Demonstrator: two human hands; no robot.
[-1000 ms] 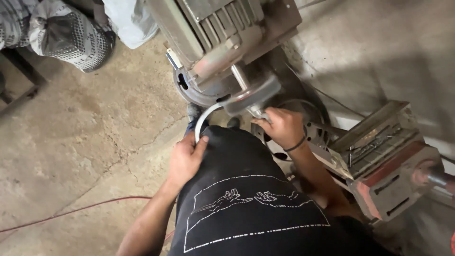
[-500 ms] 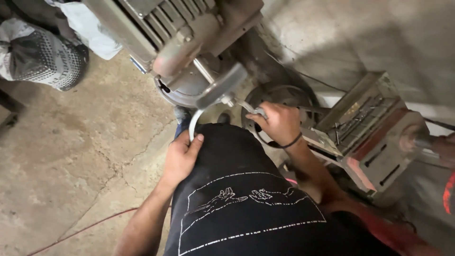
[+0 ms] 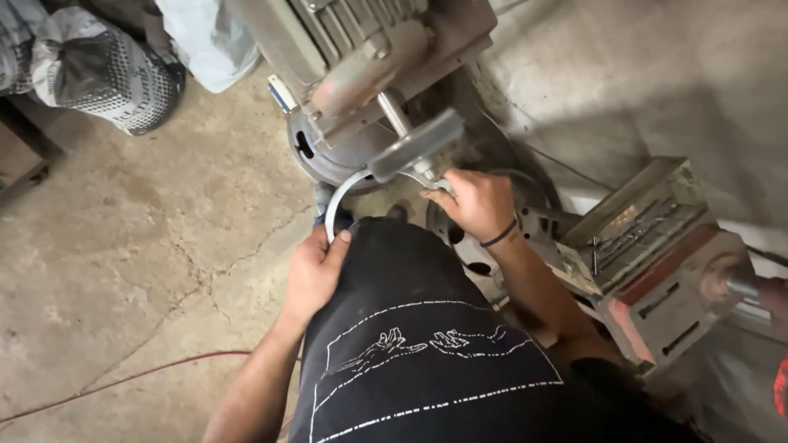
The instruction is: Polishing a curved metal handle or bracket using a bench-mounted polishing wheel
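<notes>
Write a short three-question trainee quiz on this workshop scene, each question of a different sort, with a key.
1. True or false: the left hand grips one end of the curved silvery metal strip.
2. Multiple choice: where is the right hand? A) on the cracked concrete floor; B) at the strip's other end, under the grey flat lever of the grey motor-driven machine; C) on the red-and-grey metal block.
3. Fill in: a thin ____ cable runs across the floor at lower left.

Key: 1 true; 2 B; 3 red.
</notes>
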